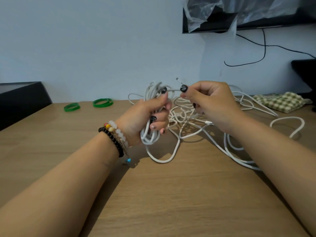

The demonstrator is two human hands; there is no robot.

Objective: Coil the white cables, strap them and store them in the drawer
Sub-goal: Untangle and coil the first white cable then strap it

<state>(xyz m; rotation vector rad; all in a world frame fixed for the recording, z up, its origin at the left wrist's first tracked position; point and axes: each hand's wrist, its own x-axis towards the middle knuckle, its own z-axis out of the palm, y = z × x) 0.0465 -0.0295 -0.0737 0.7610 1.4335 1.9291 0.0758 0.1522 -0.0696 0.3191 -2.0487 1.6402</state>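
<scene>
My left hand (147,115) grips a coiled white cable (150,134) above the wooden table (153,194), fingers curled tight around the loops. My right hand (210,103) pinches that cable's plug end (179,81) between thumb and forefinger (more white cables (188,117) lie tangled behind). Two green bands (89,104) sit far left.
</scene>
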